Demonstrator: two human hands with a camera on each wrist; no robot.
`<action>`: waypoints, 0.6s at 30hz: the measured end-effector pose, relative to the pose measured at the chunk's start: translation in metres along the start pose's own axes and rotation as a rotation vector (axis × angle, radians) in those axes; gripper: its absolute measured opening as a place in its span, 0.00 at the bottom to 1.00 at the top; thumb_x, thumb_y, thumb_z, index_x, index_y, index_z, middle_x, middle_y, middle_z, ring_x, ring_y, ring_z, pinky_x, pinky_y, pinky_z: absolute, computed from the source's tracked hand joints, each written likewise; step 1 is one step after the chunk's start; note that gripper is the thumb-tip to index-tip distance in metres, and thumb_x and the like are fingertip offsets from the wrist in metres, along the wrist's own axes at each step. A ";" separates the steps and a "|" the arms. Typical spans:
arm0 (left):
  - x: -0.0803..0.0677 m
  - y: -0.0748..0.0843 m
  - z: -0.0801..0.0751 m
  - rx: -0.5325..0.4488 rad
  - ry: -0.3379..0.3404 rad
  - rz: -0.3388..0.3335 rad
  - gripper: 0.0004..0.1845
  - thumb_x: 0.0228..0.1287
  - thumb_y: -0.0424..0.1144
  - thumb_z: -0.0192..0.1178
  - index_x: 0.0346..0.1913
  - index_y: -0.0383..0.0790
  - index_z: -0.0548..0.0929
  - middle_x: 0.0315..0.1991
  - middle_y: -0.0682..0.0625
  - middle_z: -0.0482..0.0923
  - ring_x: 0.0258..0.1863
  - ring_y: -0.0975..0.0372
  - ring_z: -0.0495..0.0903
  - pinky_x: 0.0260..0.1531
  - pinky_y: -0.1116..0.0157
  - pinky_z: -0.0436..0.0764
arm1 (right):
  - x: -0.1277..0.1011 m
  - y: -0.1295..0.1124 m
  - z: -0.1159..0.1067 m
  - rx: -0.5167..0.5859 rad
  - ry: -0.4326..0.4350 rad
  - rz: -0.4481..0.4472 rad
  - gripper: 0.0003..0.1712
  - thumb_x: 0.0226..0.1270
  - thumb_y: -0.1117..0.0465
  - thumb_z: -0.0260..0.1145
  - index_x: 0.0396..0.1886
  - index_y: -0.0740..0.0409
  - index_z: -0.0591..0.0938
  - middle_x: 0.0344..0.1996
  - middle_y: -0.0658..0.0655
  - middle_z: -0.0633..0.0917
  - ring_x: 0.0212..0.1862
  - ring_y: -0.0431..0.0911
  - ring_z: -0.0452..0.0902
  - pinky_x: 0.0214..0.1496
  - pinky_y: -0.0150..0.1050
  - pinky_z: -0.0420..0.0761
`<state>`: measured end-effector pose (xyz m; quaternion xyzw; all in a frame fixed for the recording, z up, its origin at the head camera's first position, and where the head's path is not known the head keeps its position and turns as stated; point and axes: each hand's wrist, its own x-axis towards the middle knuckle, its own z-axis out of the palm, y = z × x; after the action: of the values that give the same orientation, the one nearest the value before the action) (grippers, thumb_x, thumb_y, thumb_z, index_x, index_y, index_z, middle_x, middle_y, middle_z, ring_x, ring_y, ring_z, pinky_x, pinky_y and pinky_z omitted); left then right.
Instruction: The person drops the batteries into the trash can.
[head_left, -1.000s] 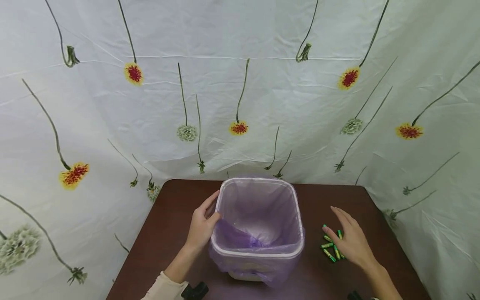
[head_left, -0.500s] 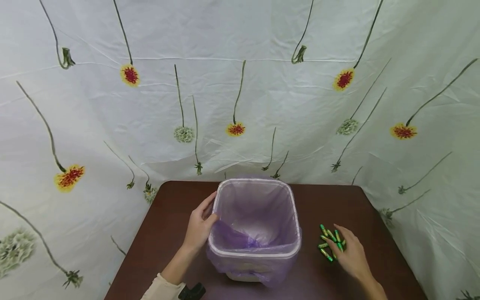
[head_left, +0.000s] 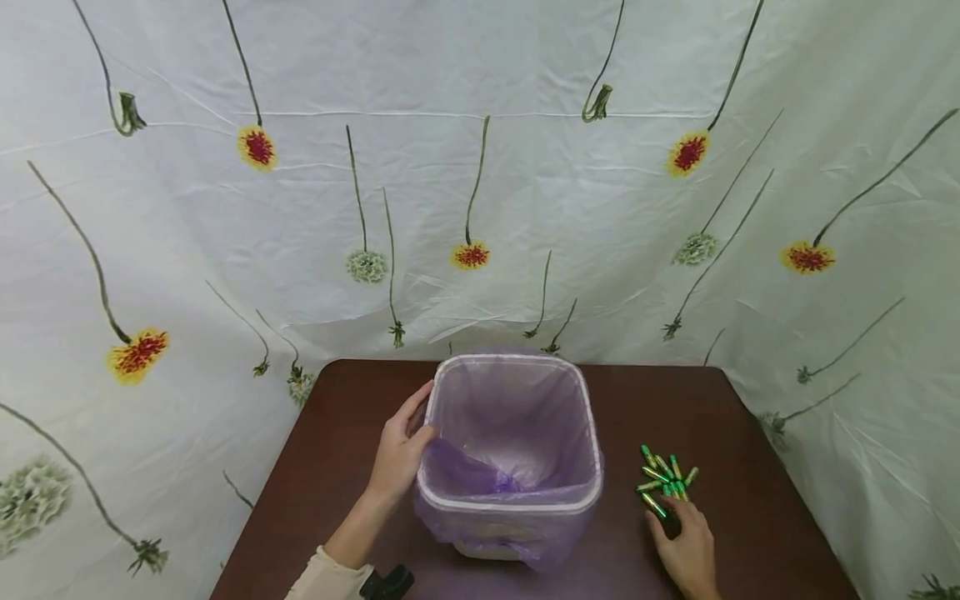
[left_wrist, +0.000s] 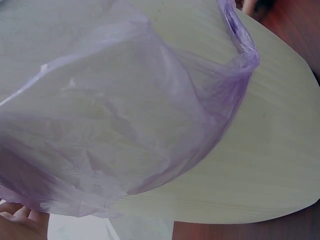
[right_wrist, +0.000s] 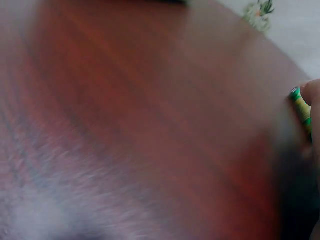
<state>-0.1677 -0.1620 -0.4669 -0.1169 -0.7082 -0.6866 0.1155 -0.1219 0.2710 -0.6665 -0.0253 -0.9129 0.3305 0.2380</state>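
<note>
1. Two hands show in the head view. The left hand [head_left: 397, 454] grips the rim of the bin [head_left: 450, 500] on its left side — thumb hooked over the edge, fingers laid along the outside wall. The bin is lined with a purple bag [head_left: 517, 433] and stands upright mid-table [head_left: 337, 467].
2. Same view — the right hand [head_left: 686, 550] lies low on the table near the front edge, fingertips at the near end of a small heap of green batteries [head_left: 663, 479]. The heap sits to the right of the bin, apart from it. Whether the fingers pinch a battery here cannot be told.
3. Left wrist view: purple bag [left_wrist: 125, 125] draped over the pale bin wall [left_wrist: 270, 165]; fingertips [left_wrist: 20, 220] show at the bottom left corner, against the bag.
4. Right wrist view: blurred table top [right_wrist: 150, 125]. At the right edge, one green battery [right_wrist: 301, 111] lies against a fingertip [right_wrist: 312, 92], seemingly pinched; the rest of the hand is out of view.
</note>
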 end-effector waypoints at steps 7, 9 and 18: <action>-0.001 0.001 -0.002 -0.007 -0.013 -0.009 0.38 0.59 0.15 0.50 0.76 0.27 0.65 0.75 0.36 0.64 0.73 0.47 0.64 0.62 0.72 0.70 | -0.003 -0.002 0.009 -0.100 0.019 0.019 0.16 0.56 0.69 0.79 0.45 0.66 0.87 0.42 0.66 0.85 0.43 0.64 0.79 0.41 0.63 0.74; 0.000 0.001 -0.002 -0.008 -0.006 -0.005 0.38 0.59 0.15 0.50 0.76 0.27 0.65 0.75 0.36 0.64 0.73 0.46 0.64 0.62 0.72 0.70 | -0.003 -0.003 0.009 -0.116 0.012 0.023 0.14 0.59 0.70 0.77 0.44 0.66 0.87 0.42 0.66 0.85 0.42 0.64 0.79 0.40 0.61 0.73; 0.000 -0.003 0.000 -0.030 -0.026 0.002 0.39 0.58 0.15 0.49 0.76 0.26 0.64 0.76 0.36 0.62 0.74 0.46 0.62 0.63 0.72 0.69 | -0.005 0.007 0.009 -0.057 0.087 -0.042 0.12 0.60 0.78 0.70 0.43 0.67 0.86 0.41 0.67 0.84 0.41 0.64 0.78 0.41 0.61 0.74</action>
<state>-0.1683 -0.1617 -0.4694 -0.1282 -0.6993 -0.6954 0.1050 -0.1227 0.2696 -0.6788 -0.0273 -0.9112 0.2977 0.2834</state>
